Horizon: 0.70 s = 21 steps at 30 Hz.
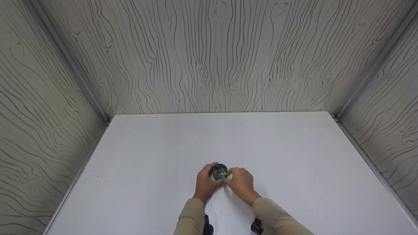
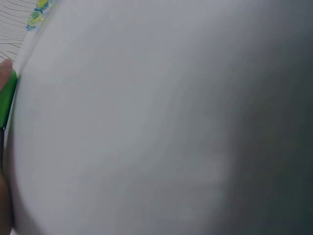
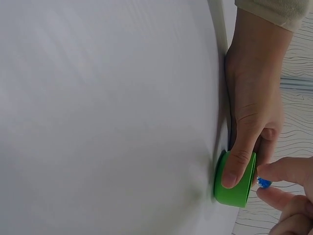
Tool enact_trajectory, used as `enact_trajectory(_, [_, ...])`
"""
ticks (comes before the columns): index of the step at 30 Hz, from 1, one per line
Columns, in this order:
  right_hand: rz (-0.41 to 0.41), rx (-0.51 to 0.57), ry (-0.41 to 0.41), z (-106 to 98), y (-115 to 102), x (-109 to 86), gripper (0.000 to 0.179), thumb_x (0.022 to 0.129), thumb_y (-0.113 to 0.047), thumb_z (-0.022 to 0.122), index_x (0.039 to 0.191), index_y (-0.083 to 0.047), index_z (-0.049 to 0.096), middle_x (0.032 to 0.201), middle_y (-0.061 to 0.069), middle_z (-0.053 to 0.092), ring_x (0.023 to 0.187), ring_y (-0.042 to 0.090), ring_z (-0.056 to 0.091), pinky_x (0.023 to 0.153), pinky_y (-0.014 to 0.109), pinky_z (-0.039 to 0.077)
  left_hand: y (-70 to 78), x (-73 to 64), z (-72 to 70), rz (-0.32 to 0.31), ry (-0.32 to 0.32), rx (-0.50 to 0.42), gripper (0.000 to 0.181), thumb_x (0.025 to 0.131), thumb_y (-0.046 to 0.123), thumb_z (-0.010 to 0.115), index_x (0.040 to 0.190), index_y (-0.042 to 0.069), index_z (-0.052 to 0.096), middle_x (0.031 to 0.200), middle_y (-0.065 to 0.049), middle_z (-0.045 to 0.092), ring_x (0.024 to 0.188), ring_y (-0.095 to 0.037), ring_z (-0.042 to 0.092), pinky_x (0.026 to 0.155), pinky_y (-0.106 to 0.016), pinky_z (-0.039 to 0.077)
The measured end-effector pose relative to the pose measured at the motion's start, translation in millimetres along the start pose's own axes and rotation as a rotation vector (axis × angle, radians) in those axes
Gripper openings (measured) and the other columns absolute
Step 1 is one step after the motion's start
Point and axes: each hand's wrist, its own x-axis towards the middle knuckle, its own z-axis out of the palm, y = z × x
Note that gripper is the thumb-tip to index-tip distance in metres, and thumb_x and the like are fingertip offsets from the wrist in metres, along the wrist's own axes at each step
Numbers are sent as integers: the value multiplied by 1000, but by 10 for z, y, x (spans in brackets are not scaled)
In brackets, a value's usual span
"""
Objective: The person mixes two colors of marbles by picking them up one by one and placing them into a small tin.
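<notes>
My left hand (image 1: 205, 183) grips a small round green cup (image 3: 232, 197) on the white table, thumb along its near side. Beside the rim, my right hand (image 1: 241, 183) pinches a small shiny blue-and-white bead-like piece (image 3: 264, 182) between thumb and forefinger. In the head view, the inside of the cup looks dark, with small glossy shapes too blurred to identify. The left wrist view catches only a strip of the green cup and a fingertip at its left edge. Shiny yellow-and-blue pieces (image 2: 36, 18) appear in that view's upper left corner.
The white table (image 1: 143, 147) spreads out around both hands. Wood-grain patterned panels (image 1: 209, 58) rise behind it and at both sides, with grey strips (image 1: 65, 55) at the corners. Black straps or mounts (image 1: 257, 226) sit at the wrists.
</notes>
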Motion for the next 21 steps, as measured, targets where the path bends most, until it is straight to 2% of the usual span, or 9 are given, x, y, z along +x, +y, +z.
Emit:
enact_trajectory(6, [7,15,13,11,2,36,13,70,-13,79,80,-7,74,81,9,76,64,11,59,55,29,51,-21,11,11,41,19,42,60,72,26,82,125,10,59,121,-7,67,117,-23,64,106,-37,51])
enact_trajectory(9, [-1,16,37,18,-4,50,13,69,-12,79,79,-6,74,80,9,76,63,11,59,53,27,50,-19,11,16,33,20,41,59,72,25,82,125,10,60,121,-5,67,117,-22,64,106,-35,51])
enact_trajectory(14, [17,12,13,19,-9,73,14,70,-14,79,80,-6,75,83,9,76,67,13,61,53,27,49,12,0,11,-10,9,11,60,74,30,82,126,13,60,122,-2,67,119,-18,63,108,-33,50])
enact_trajectory(16, [39,17,-14,18,-9,86,15,71,-14,79,83,-7,75,86,10,76,71,17,64,56,30,51,18,-1,12,-11,8,10,60,74,30,82,126,13,60,122,-1,67,119,-18,63,108,-33,50])
enact_trajectory(21, [55,13,-19,24,-14,108,15,72,-16,79,84,-8,75,86,8,76,78,23,69,60,34,54,18,6,10,-3,15,8,58,73,24,81,126,12,60,121,-3,68,119,-19,63,108,-34,50])
